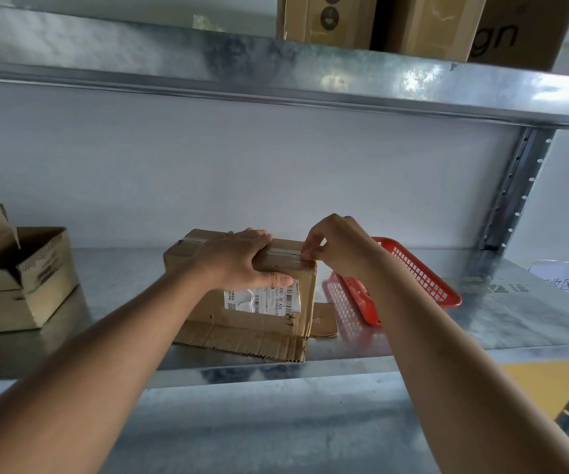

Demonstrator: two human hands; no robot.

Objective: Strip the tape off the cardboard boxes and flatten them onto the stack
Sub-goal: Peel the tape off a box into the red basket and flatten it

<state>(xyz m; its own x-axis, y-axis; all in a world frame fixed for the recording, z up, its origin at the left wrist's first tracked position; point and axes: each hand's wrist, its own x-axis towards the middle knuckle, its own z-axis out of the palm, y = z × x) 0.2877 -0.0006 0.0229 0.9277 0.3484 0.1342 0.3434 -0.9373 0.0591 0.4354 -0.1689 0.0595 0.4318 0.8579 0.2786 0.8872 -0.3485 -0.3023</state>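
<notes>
Both forearms reach in over the shelf (481, 323): left hand (242, 260) clamps the box (259, 323) steady mid-shelf, right hand (331, 244) pinches the tape (284, 251) end, ready to peel.

A pale, plain wall (242, 172) fills the middle of the frame behind a galvanised metal shelf (515, 323) whose surface runs across the lower half, mottled with soft reflections. An upper shelf (207, 73) of the same metal spans the top (its front lip catching daylight). At right, a perforated steel upright (515, 189) joins them.
</notes>
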